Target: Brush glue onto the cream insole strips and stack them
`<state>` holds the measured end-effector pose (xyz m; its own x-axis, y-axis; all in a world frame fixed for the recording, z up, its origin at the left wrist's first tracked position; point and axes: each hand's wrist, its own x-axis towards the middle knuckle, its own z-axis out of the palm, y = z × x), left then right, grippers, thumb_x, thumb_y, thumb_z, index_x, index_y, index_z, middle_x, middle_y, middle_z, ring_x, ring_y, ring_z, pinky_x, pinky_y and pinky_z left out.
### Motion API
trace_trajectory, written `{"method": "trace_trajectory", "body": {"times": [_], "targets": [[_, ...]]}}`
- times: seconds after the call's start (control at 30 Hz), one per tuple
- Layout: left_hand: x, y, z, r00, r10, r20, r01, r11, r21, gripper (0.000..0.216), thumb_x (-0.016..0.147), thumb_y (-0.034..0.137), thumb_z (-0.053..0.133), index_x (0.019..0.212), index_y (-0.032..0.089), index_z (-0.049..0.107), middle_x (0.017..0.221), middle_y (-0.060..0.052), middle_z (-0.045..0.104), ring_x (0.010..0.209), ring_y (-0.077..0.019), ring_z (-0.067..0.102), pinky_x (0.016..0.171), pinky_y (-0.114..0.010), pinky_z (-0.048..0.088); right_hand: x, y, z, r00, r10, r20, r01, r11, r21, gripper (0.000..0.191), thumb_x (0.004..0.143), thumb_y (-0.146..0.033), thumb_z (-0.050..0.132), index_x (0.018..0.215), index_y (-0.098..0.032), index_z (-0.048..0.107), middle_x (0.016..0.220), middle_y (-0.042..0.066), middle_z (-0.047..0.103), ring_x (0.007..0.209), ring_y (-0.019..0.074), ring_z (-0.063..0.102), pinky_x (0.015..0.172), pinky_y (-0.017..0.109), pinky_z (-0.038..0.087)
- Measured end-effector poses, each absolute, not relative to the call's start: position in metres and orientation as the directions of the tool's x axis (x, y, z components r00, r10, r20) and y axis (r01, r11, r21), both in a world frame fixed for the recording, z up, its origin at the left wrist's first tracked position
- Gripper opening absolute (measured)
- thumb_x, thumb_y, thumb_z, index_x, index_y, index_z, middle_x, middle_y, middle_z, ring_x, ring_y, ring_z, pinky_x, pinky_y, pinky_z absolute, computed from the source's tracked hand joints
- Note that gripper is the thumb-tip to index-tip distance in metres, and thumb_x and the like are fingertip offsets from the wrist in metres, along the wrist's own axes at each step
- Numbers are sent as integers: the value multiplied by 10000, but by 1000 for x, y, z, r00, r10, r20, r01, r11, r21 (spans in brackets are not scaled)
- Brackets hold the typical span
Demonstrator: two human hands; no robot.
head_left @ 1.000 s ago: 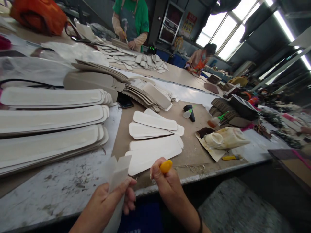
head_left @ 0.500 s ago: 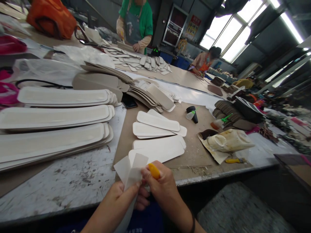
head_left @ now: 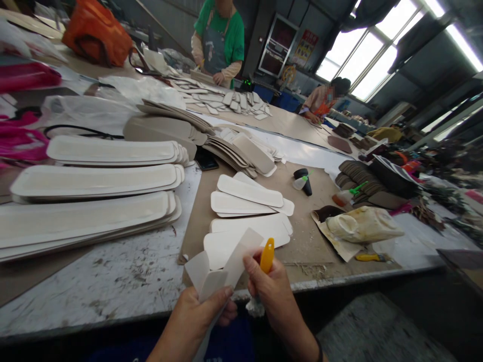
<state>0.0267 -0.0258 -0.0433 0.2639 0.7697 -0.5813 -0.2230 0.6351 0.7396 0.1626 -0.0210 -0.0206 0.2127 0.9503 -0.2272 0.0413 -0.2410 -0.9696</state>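
Observation:
At the table's near edge my left hand (head_left: pixel 199 314) pinches a folded white strip (head_left: pixel 221 269), thumb on top. My right hand (head_left: pixel 269 289) is closed round a yellow-handled brush (head_left: pixel 266 255) and also grips the strip's raised right flap; pale bristles (head_left: pixel 255 306) poke out below the fist. Just beyond the hands lie white oblong pieces (head_left: pixel 249 203) on a brown board (head_left: pixel 302 221).
Stacks of long white padded pieces (head_left: pixel 94 181) fill the left. A glue-smeared container (head_left: pixel 362 225) lies on paper at the right, with a second yellow tool (head_left: pixel 368 257) and a black bottle (head_left: pixel 304 180). Brown piece stacks (head_left: pixel 354 176) sit beyond. Two other people work at the far end.
My right hand has closed in on the strip and taken hold of its flap; the yellow handle now stands upright. The strip has opened out to the right, and the view has shifted right.

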Motion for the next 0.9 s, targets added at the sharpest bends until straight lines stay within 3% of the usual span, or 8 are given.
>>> {"method": "trace_trajectory", "body": {"times": [0.1, 0.2, 0.33, 0.47, 0.63, 0.8, 0.9], "targets": [[28, -27, -48, 325, 770, -549, -215, 625, 750, 458, 546, 544, 764, 700, 117, 701, 549, -66, 689, 526, -192, 633, 518, -277, 500, 165, -26, -22, 175, 942, -286, -18, -288, -958, 421, 715, -555, 669, 649, -158, 548, 470, -51, 451, 416, 83, 395, 408, 206, 338], [23, -28, -49, 387, 748, -539, -159, 630, 760, 447, 584, 562, 736, 653, 122, 706, 575, -78, 694, 542, -188, 630, 542, -275, 503, 173, -22, -15, 251, 919, -305, -184, -264, -947, 385, 651, -506, 744, 710, -165, 576, 621, -13, 572, 537, 123, 528, 498, 231, 461], [13, -30, -50, 366, 754, -545, -158, 628, 762, 404, 612, 536, 728, 580, 134, 699, 554, -69, 687, 522, -163, 606, 545, -250, 486, 191, -4, 1, 294, 887, -357, -329, -257, -909, 389, 540, -416, 831, 704, -179, 570, 616, -39, 569, 517, 117, 535, 466, 236, 508], [9, -32, -51, 336, 759, -558, -164, 631, 758, 419, 563, 560, 743, 521, 149, 674, 475, -46, 640, 463, -146, 557, 497, -242, 445, 198, 11, 6, 347, 867, -358, -324, -247, -913, 411, 486, -429, 847, 634, -168, 566, 546, -45, 543, 476, 110, 515, 413, 228, 501], [13, -34, -52, 138, 760, -635, -41, 645, 763, 463, 491, 634, 730, 480, 187, 611, 396, 10, 519, 414, -122, 465, 441, -238, 390, 194, 15, -3, 370, 862, -347, -279, -253, -926, 397, 507, -459, 825, 604, -167, 573, 539, -33, 548, 470, 112, 514, 379, 210, 461], [16, -35, -49, 60, 782, -621, 69, 617, 784, 477, 489, 662, 698, 448, 211, 550, 370, 54, 392, 379, -107, 355, 382, -239, 331, 195, 14, -8, 365, 849, -384, -314, -276, -908, 416, 511, -455, 829, 599, -167, 541, 496, -53, 521, 421, 87, 484, 367, 186, 419], [15, -35, -48, 48, 828, -558, 97, 553, 828, 471, 503, 671, 689, 488, 211, 589, 425, 33, 482, 447, -134, 428, 458, -246, 387, 197, 11, -7, 356, 841, -407, -317, -301, -899, 439, 507, -471, 827, 599, -170, 521, 497, -50, 523, 440, 107, 508, 395, 217, 445]]}}
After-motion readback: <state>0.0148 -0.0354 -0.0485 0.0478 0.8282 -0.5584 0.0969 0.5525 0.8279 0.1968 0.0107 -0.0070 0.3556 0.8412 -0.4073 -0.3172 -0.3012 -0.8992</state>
